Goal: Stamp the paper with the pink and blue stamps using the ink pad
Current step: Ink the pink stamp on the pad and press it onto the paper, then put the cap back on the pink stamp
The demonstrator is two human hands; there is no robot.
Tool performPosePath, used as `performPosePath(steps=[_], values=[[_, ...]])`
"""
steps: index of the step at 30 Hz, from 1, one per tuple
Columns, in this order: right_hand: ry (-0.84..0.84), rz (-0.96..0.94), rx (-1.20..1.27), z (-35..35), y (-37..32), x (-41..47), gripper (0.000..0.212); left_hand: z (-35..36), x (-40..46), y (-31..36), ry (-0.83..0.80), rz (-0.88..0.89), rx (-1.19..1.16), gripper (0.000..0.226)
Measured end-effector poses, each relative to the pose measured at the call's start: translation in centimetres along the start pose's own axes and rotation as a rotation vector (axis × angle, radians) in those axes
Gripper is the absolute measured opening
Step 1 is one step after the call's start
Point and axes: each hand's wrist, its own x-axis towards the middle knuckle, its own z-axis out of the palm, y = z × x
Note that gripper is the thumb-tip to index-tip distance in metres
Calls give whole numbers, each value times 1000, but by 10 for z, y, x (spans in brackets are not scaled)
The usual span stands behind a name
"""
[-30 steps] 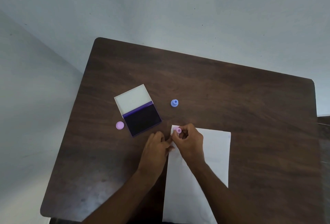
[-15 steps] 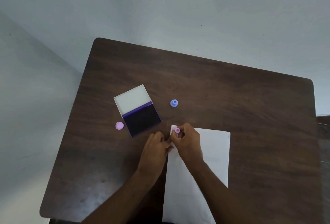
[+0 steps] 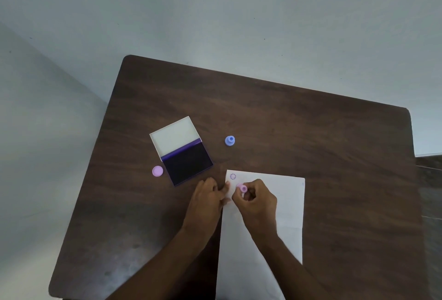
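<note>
Right hand [image 3: 257, 198] pinches the pink stamp [image 3: 242, 188] just over the paper [image 3: 282, 204]; left hand [image 3: 208, 198] pins its edge. Press straight down, lift cleanly, beside the mark [image 3: 233, 176].

Paper [image 3: 275, 204]: white sheet, flat on the near-right part of the table, one small purple ring print [image 3: 233, 176] at its far-left corner. Pink stamp [image 3: 243, 188]: small, over the paper just near-right of the print, pinched by fingers. Blue stamp [image 3: 229, 141]: upright on the table, beyond the paper. Ink pad [image 3: 187, 163]: open, dark purple pad, white lid [image 3: 175, 135] folded back, left of the paper. Pink cap [image 3: 157, 171]: just left of the pad.
</note>
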Motion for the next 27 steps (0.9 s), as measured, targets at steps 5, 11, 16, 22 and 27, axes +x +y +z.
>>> performPosePath(steps=[5,11,16,22,27], values=[[18,-4,11,-1,-4,3,20,2,2,-3,-30,40,12,44],[33,163,183,-6,-8,12,19,-4,-3,-5,-21,97,22,53],[-18,257,405,-16,-9,18,20,-11,-16,-13,27,203,-36,37],[-116,248,591,-21,-24,11,20,-45,-38,-41,290,322,-269,24],[-274,268,740,-18,-39,9,23,-83,-26,-69,584,280,-302,18]])
